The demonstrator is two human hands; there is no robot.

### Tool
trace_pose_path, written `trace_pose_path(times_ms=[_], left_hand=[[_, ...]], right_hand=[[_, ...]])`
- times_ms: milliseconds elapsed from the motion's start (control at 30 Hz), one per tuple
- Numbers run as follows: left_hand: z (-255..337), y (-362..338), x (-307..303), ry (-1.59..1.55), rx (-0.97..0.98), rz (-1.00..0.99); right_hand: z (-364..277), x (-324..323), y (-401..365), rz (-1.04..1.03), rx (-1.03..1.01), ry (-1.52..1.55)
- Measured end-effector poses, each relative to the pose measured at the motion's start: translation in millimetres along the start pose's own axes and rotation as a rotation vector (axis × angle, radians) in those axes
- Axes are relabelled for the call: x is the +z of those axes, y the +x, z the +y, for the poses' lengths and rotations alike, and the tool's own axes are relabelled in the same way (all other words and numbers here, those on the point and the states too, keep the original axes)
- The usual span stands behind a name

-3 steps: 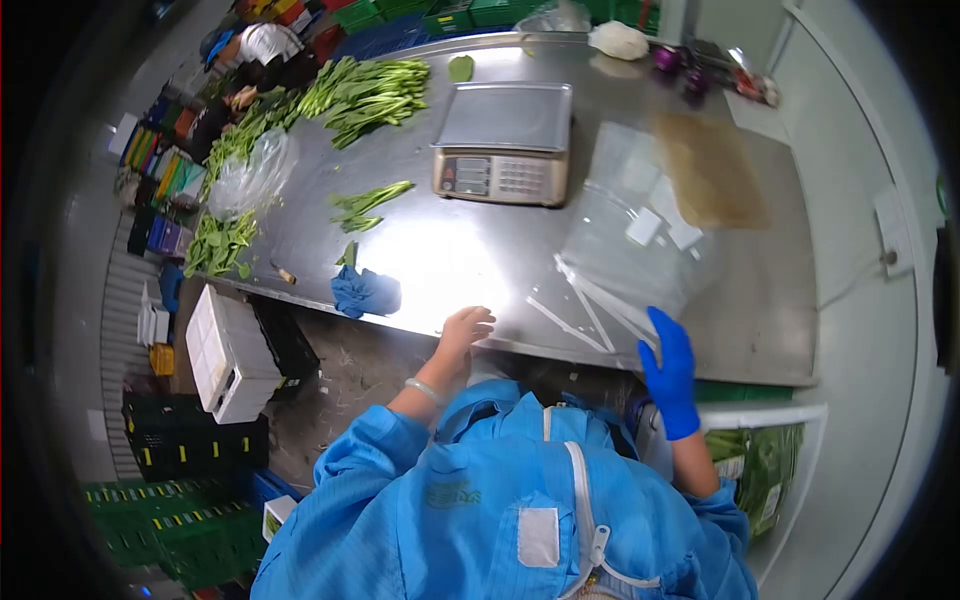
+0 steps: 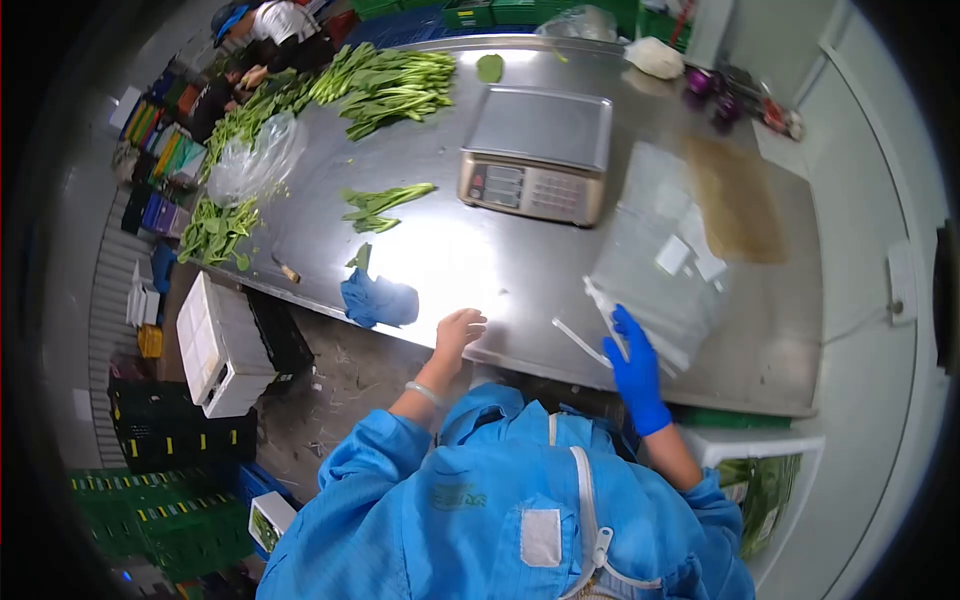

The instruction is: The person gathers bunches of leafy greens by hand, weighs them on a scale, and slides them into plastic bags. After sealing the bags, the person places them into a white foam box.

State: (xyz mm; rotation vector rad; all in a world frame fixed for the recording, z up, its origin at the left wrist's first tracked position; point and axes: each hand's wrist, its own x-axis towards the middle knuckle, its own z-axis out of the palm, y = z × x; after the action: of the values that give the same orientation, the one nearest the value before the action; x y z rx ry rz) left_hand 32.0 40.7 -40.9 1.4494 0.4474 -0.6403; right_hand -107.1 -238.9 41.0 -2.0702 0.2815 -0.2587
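My bare left hand (image 2: 459,332), with a bangle on its wrist, hovers at the front edge of the steel table (image 2: 520,245). Its fingers are loosely bent and hold nothing. To its left lies a crumpled blue glove (image 2: 378,300). My right hand (image 2: 634,368), in a blue glove, reaches over the near corner of some clear plastic bags (image 2: 652,275). Fingers and thumb are apart, right at the thin white strips (image 2: 582,341). White labels (image 2: 672,254) rest on the bags. A digital scale (image 2: 538,150) stands further back.
Bunches of leafy greens (image 2: 400,88) and a small bunch (image 2: 385,206) lie on the table's left side, near a clear bag (image 2: 255,158) and a knife (image 2: 287,270). A brown sheet (image 2: 738,200) lies right. Another person (image 2: 285,28) works at the far left. A white foam box (image 2: 225,345) stands below.
My right hand has moved left and over the white strips, now covering part of them. My left hand stays nearly in place. The whole view has shifted slightly.
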Motion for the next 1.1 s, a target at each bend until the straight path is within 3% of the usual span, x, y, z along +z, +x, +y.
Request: trace_pose_path(times_ms=[67,167,267,467,500,633,667,767,800,833,867,900,933,967,1000,1100], left_hand=[[36.4,41.8,-44.3,-0.039,0.034,0.06],[88.6,81.7,-80.3,-0.084,0.085,0.062],[120.8,114.0,-112.4,-0.181,0.052,0.052],[168.1,184.3,-154.0,-0.415,-0.02,0.02],[172.6,202.6,-159.4,-0.455,-0.044,0.053],[216.3,274.0,-180.1,-0.76,-0.226,0.032],[231.3,292.3,-185.7,-0.838,-0.211,-0.056],[282.9,335.1,-183.5,-1.001,0.014,-0.183],[295.7,353.8,-180.9,-1.01,0.072,-0.138],[309.1,374.0,-177.9,-1.016,0.131,-0.087],[320.3,393.4,-175.6,-1.022,0.187,-0.029],[330.3,413.2,-173.8,-1.032,0.198,0.017],[339.5,432.6,-171.4,-1.063,0.189,0.043],[347.5,451.3,-168.1,-1.092,0.178,0.071],[353.5,467.4,-163.8,-1.121,0.161,0.104],[366.4,508.1,-149.5,-1.191,0.187,0.074]], right_hand=[[-31.7,80.8,60.0,-0.114,0.0,0.059],[-63.5,181.9,149.9,-0.219,-0.292,-0.24],[-85.7,268.8,237.3,-0.301,-0.383,-0.454],[-83.3,408.2,377.3,-0.258,-0.499,-0.791],[-81.6,419.9,391.0,-0.392,-0.37,-0.76],[-67.3,445.3,424.1,-0.665,-0.319,-0.371],[-87.5,437.2,432.7,-0.718,-0.317,-0.238],[-139.7,415.6,494.7,-0.865,-0.427,-0.379],[-155.7,408.0,533.9,-0.838,-0.378,-0.384],[-139.0,408.6,572.9,-0.561,-0.556,-0.324],[-139.8,404.1,619.5,-0.416,-0.546,-0.387],[-144.3,403.3,664.5,-0.336,-0.34,0.01],[-142.1,395.0,718.2,-0.238,-0.461,-0.261],[-135.8,393.7,764.2,-0.145,-0.447,-0.352],[-128.2,394.0,809.4,-0.174,-0.361,-0.255],[-115.9,402.6,896.0,-0.229,-0.27,-0.417]])
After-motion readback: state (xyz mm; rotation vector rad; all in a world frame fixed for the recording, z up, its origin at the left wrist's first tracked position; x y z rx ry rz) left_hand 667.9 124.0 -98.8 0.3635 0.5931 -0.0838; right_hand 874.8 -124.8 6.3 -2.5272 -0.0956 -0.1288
